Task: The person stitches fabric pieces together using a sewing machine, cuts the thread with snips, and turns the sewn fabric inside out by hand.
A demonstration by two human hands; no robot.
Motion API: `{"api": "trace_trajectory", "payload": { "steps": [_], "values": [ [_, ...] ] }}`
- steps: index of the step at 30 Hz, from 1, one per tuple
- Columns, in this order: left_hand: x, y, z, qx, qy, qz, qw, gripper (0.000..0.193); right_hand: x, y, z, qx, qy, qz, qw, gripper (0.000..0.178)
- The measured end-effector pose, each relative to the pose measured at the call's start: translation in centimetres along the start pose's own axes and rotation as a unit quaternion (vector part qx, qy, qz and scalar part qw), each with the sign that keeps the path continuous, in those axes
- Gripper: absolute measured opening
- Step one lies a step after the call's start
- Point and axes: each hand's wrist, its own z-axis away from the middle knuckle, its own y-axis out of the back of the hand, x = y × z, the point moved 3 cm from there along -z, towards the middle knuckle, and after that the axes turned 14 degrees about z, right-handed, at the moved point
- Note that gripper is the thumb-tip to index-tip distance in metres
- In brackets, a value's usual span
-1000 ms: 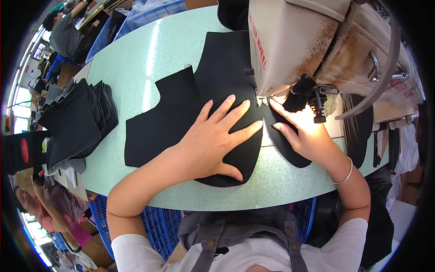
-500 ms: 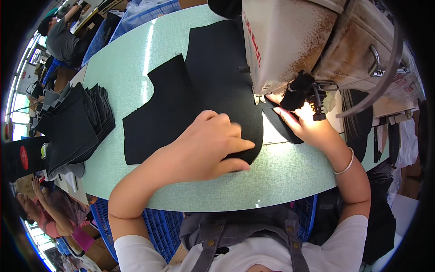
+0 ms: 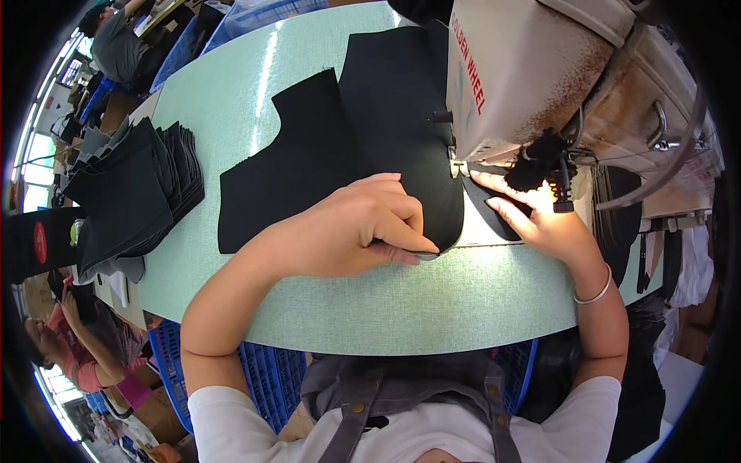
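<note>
A large black fabric piece (image 3: 309, 147) with curved cutouts lies flat on the pale green table, its right edge running to the presser foot (image 3: 458, 165) of a sewing machine (image 3: 525, 69). My left hand (image 3: 359, 224) is closed at the piece's near rounded corner, pinching the edge between thumb and fingers; the edge is slightly lifted there. Just right of the foot, my right hand (image 3: 544, 224) lies with index finger and thumb stretched out over a smaller black curved piece (image 3: 498, 212). The machine's head partly hides this hand and the needle.
A stack of black cut pieces (image 3: 131, 193) stands at the table's left. More dark layered pieces (image 3: 617, 201) hang at the right, beyond my wrist. Blue crates (image 3: 270, 378) sit under the near table edge (image 3: 370, 339). Co-workers (image 3: 120, 50) are at the far left.
My left thumb and fingers have come together on the near corner of the black fabric, lifting its edge. The right hand stays beside the foot. The whole view has shifted slightly.
</note>
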Motion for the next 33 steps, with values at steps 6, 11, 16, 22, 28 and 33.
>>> {"api": "trace_trajectory", "payload": {
  "steps": [6,11,16,22,28,33],
  "values": [
    [2.5,-2.3,0.1,-0.034,-0.048,-0.291,0.955,0.025,0.1,-0.3,0.2,-0.019,0.010,0.034,0.999,0.030],
    [2.6,-4.2,-0.5,-0.012,-0.071,-0.324,0.943,0.013,0.3,-0.7,0.3,0.041,0.018,0.008,0.999,0.026],
    [2.0,-3.9,-0.7,0.047,-0.083,-0.321,0.942,0.016,0.1,-0.5,0.2,0.068,0.032,0.042,0.996,0.030],
    [1.4,-4.0,-1.0,0.083,-0.095,-0.364,0.923,0.019,-0.3,0.3,-0.2,-0.017,0.021,0.067,0.997,0.033],
    [1.0,-4.4,-1.3,0.103,-0.098,-0.416,0.898,0.019,-0.5,0.6,-0.4,0.027,0.035,0.063,0.997,0.033],
    [0.4,-4.7,-1.8,0.121,-0.104,-0.449,0.879,0.019,-0.5,0.4,-0.4,0.058,0.061,0.094,0.992,0.031]
  ]
}}
